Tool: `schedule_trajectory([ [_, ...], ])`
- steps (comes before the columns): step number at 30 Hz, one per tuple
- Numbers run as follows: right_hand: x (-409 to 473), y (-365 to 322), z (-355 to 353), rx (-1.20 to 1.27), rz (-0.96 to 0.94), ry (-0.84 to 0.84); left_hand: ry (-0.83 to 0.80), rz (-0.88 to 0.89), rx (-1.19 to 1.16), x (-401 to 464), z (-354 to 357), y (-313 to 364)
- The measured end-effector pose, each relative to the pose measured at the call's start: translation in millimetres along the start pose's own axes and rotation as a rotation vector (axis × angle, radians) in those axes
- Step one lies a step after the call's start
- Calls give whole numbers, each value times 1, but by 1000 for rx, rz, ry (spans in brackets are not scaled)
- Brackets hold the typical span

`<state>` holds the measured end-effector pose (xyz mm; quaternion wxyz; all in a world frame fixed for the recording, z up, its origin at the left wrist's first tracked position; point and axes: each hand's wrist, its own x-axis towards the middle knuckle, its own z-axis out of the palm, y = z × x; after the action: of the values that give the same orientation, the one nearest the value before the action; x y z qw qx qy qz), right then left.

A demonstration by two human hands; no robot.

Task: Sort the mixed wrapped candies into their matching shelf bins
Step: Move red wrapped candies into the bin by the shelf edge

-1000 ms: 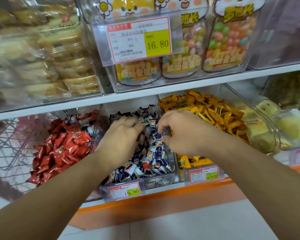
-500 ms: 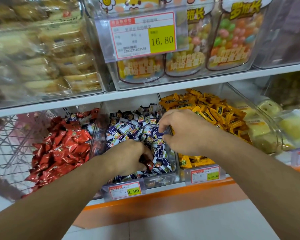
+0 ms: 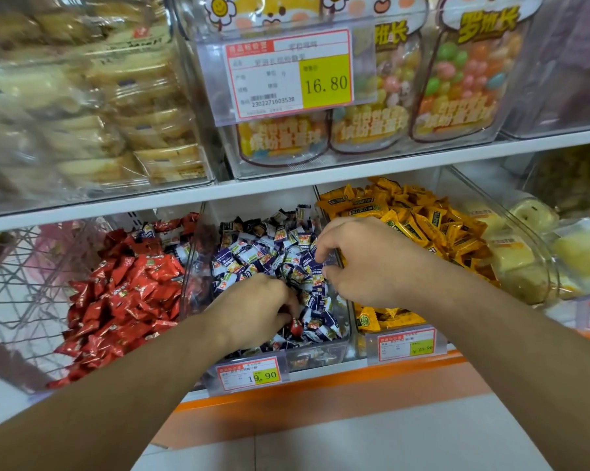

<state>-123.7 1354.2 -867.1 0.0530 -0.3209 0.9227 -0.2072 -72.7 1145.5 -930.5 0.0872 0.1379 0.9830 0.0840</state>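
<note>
A red candy [image 3: 296, 326] is pinched by the left hand [image 3: 252, 309] in the blue-candy bin [image 3: 315, 356]; blue candies [image 3: 252, 253] are gripped by the right hand [image 3: 358, 263]; next, the red one should be carried to the red-candy bin [image 3: 123, 287] at 9 o'clock.

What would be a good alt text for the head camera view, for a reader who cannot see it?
Two bare hands dig in a clear middle bin of blue-and-white wrapped candies: the left hand curls beside one red candy, the right hand pinches a blue wrapper. Red candies fill the left bin, yellow candies the right.
</note>
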Motion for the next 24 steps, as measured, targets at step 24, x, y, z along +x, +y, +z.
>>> schedule_trajectory([
  [24, -5, -5, -6, -21, 26, -10, 568, -354, -49, -115, -69, -41],
])
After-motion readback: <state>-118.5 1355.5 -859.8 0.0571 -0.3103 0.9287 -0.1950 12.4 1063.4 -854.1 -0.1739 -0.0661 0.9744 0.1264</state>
